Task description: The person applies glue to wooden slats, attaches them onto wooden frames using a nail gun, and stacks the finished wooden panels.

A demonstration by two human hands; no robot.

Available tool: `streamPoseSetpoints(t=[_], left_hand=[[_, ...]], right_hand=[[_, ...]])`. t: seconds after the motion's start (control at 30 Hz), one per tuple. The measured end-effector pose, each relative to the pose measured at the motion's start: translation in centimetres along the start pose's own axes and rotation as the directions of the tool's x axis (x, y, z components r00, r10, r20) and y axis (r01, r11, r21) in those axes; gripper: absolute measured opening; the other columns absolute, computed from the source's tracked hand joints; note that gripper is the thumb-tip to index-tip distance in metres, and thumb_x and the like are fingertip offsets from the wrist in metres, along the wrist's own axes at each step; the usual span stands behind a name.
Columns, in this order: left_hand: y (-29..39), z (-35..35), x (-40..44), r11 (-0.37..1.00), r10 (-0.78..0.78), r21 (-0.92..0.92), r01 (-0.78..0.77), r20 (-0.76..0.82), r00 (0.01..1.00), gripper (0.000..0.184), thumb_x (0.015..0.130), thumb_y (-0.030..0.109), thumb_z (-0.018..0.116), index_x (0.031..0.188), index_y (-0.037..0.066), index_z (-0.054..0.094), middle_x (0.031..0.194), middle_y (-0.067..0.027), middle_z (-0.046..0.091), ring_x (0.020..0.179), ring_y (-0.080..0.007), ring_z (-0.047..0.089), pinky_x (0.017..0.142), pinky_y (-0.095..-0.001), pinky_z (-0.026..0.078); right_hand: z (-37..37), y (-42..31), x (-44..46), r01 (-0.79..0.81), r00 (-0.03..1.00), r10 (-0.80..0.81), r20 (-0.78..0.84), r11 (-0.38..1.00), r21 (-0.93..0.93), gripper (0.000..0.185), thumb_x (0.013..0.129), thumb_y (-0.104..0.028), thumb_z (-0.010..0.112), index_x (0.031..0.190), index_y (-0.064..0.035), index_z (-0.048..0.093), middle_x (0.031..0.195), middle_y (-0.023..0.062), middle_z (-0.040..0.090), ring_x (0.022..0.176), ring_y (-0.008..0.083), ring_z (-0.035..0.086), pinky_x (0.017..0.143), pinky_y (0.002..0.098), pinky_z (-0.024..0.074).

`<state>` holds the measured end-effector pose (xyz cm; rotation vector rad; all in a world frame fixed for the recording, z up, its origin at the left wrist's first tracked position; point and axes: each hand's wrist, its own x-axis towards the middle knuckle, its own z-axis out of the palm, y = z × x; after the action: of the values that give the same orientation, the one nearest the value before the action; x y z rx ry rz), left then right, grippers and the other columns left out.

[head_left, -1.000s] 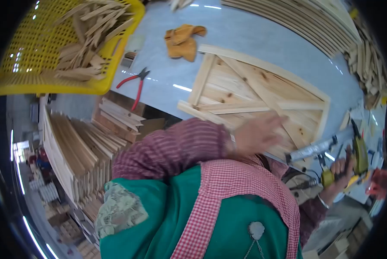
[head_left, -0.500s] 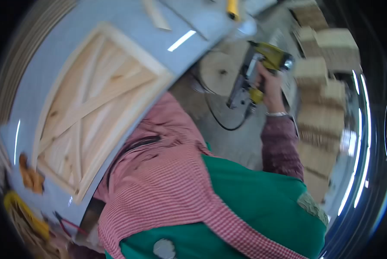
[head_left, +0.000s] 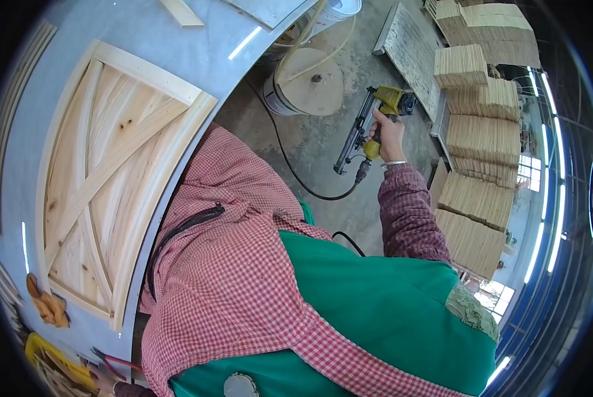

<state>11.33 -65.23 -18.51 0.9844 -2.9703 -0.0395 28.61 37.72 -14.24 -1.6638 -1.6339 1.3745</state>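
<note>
My right hand [head_left: 390, 135] is wrapped round the grip of a yellow-green and black nail gun [head_left: 392, 100], held out over the floor with a hose attached. At the lower left edge, my left hand [head_left: 102, 382] shows only in part, close to a yellow basket [head_left: 77, 370] of wood pieces; its fingers are too unclear to read. Red-handled pliers [head_left: 119, 360] lie near that hand. On the pale table [head_left: 224, 16] rests a framed wooden panel [head_left: 137, 175] with crossed slats. An orange-brown work glove [head_left: 47, 306] lies beside the panel's lower corner.
A round-lidded bucket [head_left: 313, 83] and a white bucket [head_left: 339, 8] stand on the floor past the table edge. Behind the nail gun leans a grey board [head_left: 412, 59]. Stacks of wood pieces [head_left: 482, 149] line the right. A hose [head_left: 280, 149] loops across the floor.
The view has swung right. My right hand now holds the nail gun out over the floor, away from the table. My left hand has moved from above the panel to beside the basket.
</note>
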Motion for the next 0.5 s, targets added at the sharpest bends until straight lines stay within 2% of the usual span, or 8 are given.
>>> streamPoseSetpoints(t=[0.2, 0.33, 0.47, 0.5], left_hand=[[-1.7, 0.6, 0.6, 0.998, -0.001, -0.055, 0.001, 0.008, 1.0, 0.065, 0.083, 0.055, 0.059, 0.109, -0.005, 0.064, 0.106, -0.0204, 0.066, 0.096, -0.0349, 0.062, 0.083, -0.0381, 0.047], [-1.4, 0.1, 0.3, 0.985, -0.067, -0.15, 0.082, 0.107, 0.992, 0.062, 0.083, 0.051, 0.062, 0.108, -0.005, 0.064, 0.104, -0.0184, 0.067, 0.093, -0.0294, 0.063, 0.081, -0.0357, 0.048], [-1.2, -0.5, -0.2, 0.959, 0.019, -0.282, 0.033, 0.182, 0.983, 0.058, 0.084, 0.048, 0.063, 0.108, -0.006, 0.064, 0.101, -0.0163, 0.068, 0.09, -0.0244, 0.064, 0.08, -0.0341, 0.049], [-1.8, 0.2, 0.6, 0.95, -0.048, -0.293, 0.107, 0.2, 0.979, 0.057, 0.084, 0.047, 0.063, 0.108, -0.005, 0.064, 0.101, -0.016, 0.068, 0.089, -0.024, 0.063, 0.08, -0.0337, 0.049]], right_hand=[[-0.6, 0.7, 0.3, -0.034, 0.998, 0.034, -0.052, 0.999, -0.004, 0.019, 0.082, -0.016, 0.068, 0.078, -0.0013, 0.056, 0.057, 0.0046, 0.052, 0.044, 0.0153, 0.05, 0.04, 0.0299, 0.0424], [-0.5, 0.6, 0.4, -0.041, 0.997, 0.042, -0.061, 0.999, 0.009, 0.02, 0.082, -0.017, 0.068, 0.078, -0.0015, 0.056, 0.057, 0.0045, 0.052, 0.044, 0.0152, 0.05, 0.041, 0.0304, 0.0425], [-0.3, 0.4, 0.3, -0.042, 0.997, 0.043, -0.063, 0.999, 0.019, 0.02, 0.082, -0.017, 0.068, 0.077, -0.0016, 0.056, 0.058, 0.0044, 0.052, 0.045, 0.0152, 0.05, 0.041, 0.0305, 0.0428], [-0.2, 0.4, 0.3, -0.039, 0.997, 0.04, -0.063, 0.999, 0.019, 0.02, 0.082, -0.017, 0.069, 0.077, -0.0017, 0.056, 0.058, 0.0044, 0.052, 0.045, 0.0151, 0.05, 0.041, 0.0304, 0.0429]])
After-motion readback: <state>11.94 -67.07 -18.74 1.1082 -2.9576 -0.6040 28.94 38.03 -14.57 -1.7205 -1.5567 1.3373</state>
